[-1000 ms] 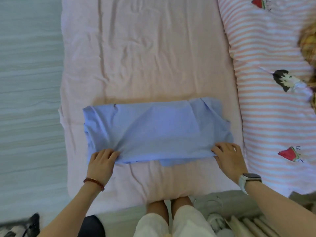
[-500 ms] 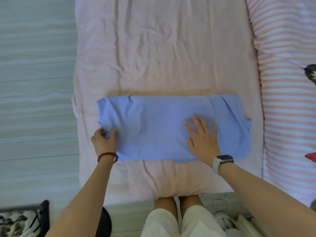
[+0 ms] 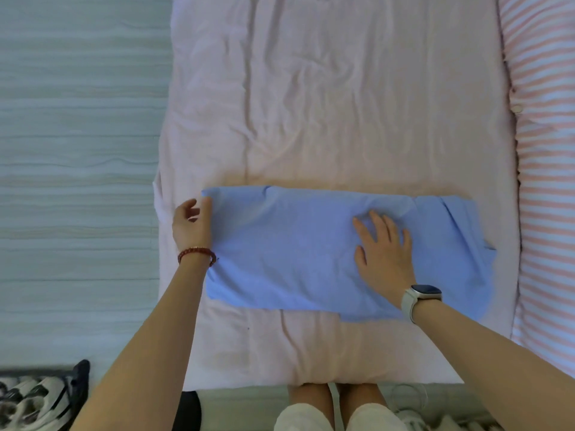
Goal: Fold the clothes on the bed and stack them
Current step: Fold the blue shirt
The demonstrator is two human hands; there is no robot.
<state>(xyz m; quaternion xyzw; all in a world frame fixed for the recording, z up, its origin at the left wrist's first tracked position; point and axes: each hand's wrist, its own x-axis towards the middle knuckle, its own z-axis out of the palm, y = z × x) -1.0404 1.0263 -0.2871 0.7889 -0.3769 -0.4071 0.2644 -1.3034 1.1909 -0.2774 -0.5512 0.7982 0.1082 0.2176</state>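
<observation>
Two hands meet the blue garment (image 3: 295, 247) (striped quilt (image 3: 547, 181) alongside): left hand (image 3: 193, 223) pinches, right hand (image 3: 384, 253) presses flat.

A striped quilt (image 3: 547, 169) — pink and white — lies along the right edge; pale wood-grain floor (image 3: 77, 150) on the left, a black-and-white patterned cloth (image 3: 34, 399) in the bottom-left corner.

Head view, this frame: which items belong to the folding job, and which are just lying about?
Part of the job:
- blue garment, folded into a long strip on the pink bed sheet
- left hand, gripping the garment's left end
- right hand, pressing flat on it

Lying about:
- striped quilt along the right
- black-and-white item on the floor
</observation>
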